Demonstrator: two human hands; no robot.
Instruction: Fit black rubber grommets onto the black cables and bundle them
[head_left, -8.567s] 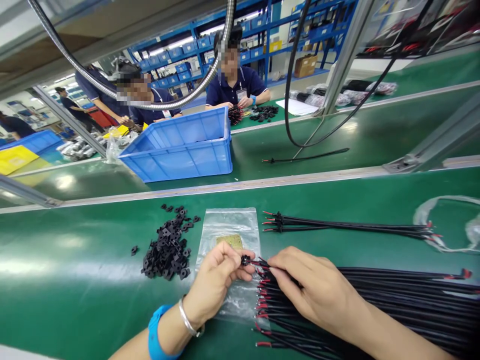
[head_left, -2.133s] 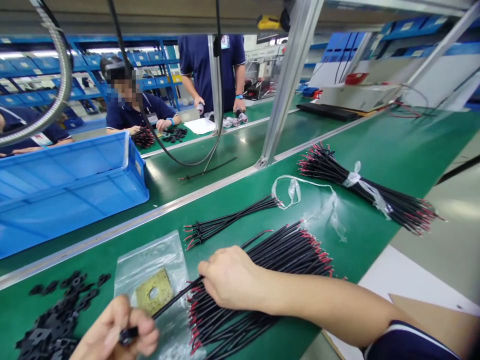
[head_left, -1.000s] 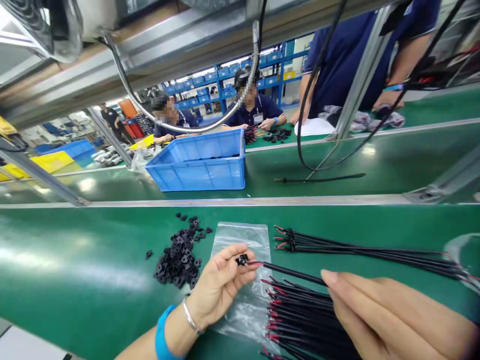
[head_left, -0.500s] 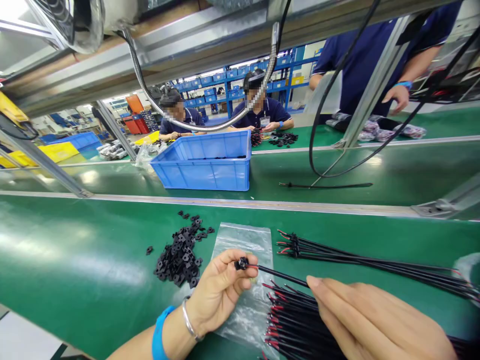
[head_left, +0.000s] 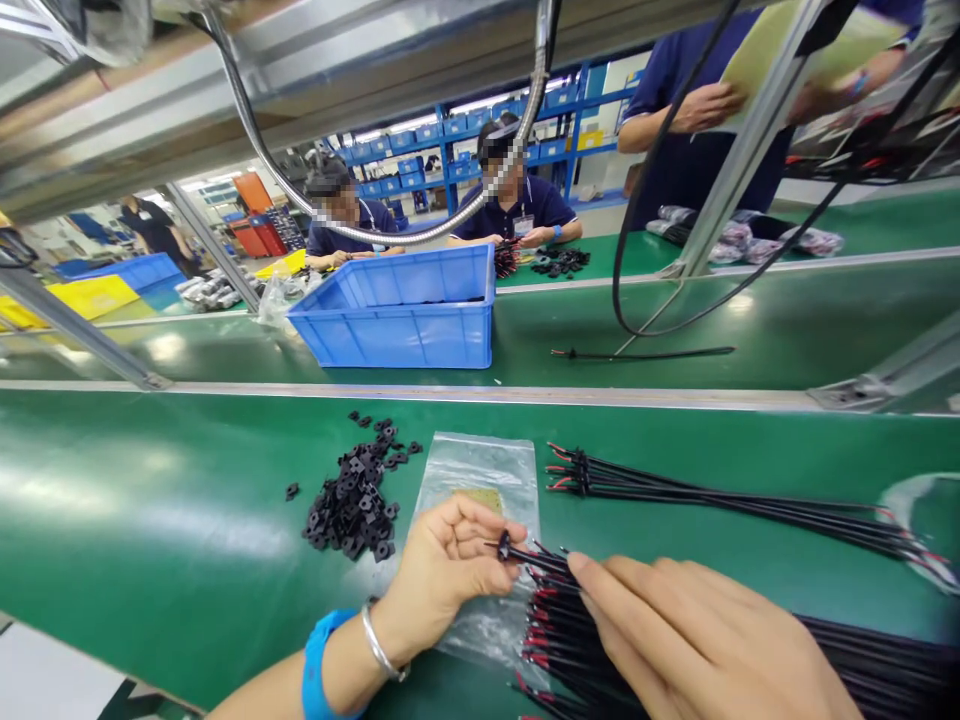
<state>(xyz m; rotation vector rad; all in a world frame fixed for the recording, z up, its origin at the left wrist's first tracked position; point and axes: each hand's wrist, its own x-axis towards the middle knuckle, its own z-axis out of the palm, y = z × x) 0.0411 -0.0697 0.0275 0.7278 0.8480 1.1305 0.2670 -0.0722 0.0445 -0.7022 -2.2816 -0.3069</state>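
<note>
My left hand (head_left: 454,565), with a bracelet and blue wristband, has thumb and forefinger closed around a small black part (head_left: 505,547). That part sits on the end of a black cable (head_left: 546,563). My right hand (head_left: 697,625) grips the same cable a short way to the right, its fingers pressed together over it. Under the right hand lies a thick bundle of black cables (head_left: 551,630) with red and dark wire ends. Loose black parts (head_left: 356,495) form a pile left of my left hand. Beneath the left hand is a clear plastic bag (head_left: 480,455).
Several cables with black parts fitted (head_left: 675,492) lie at the right. Beyond a metal rail (head_left: 480,394) stand a blue bin (head_left: 397,335) and a single cable (head_left: 652,354). Co-workers sit across the bench; another person stands holding a yellowish sheet (head_left: 810,60). A black cable loop (head_left: 619,260) hangs down.
The part and cable end have moved slightly down and right, and my right hand has slid left, closer to the left one. The standing person now holds up a yellowish sheet.
</note>
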